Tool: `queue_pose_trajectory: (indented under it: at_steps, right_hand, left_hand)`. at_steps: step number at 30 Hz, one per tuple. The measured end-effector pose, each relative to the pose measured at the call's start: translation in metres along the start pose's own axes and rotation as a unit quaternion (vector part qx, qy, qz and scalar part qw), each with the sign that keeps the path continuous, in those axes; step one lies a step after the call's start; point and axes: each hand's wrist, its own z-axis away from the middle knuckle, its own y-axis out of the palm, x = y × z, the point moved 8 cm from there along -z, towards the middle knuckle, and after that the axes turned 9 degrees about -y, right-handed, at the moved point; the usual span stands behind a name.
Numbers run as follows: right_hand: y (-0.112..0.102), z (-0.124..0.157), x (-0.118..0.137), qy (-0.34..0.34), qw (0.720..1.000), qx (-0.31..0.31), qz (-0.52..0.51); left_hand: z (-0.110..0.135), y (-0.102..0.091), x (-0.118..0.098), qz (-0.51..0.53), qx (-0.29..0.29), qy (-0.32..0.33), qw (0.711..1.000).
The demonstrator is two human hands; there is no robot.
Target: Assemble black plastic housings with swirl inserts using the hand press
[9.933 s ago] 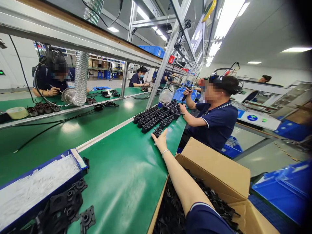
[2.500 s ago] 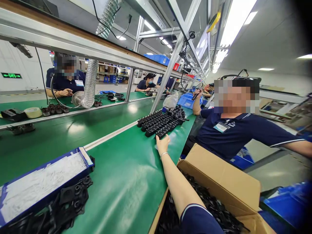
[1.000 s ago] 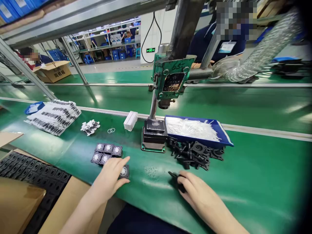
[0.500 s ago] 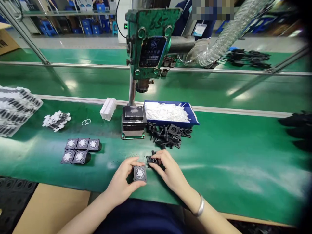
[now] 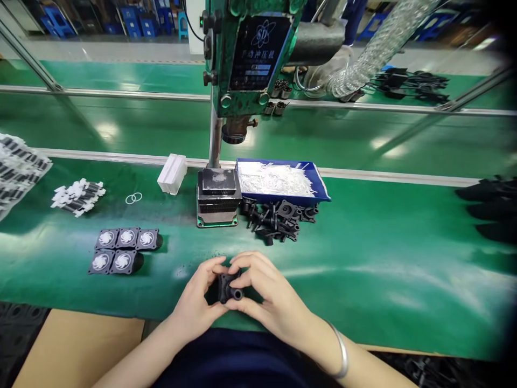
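Note:
Near the table's front edge, my left hand is closed around a square black housing, whose white pinwheel-shaped rotor is now hidden. My right hand grips a black plastic cover with a short round spout and holds it over the housing, between both sets of fingertips. Whether the two parts are fully seated together I cannot tell. Beyond my hands lies a heap of similar black covers. To the left, several black housings with white rotors sit in two rows.
A green hand press stands over a black block. Beside it is a blue tray of thin white strips. Further left are a white block, two white rings and a pile of white-and-black pieces.
My right hand has brought the black cover left onto the housing in my left hand, covering the white rotor. The camera view has tilted down and closer.

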Motion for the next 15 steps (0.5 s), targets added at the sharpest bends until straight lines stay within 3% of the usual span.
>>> queue_pose_trajectory:
  at_steps: [8, 15]
  right_hand:
    - [0.009, -0.002, -0.007, -0.004, 1.0, 0.016, 0.018]
    - [0.018, 0.007, -0.019, 0.042, 0.998, 0.031, -0.025]
  left_hand:
    - [0.0, -0.001, 0.003, -0.034, -0.008, 0.002, 0.999]
    - [0.002, -0.002, -0.004, -0.081, -0.01, 0.023, 0.996]
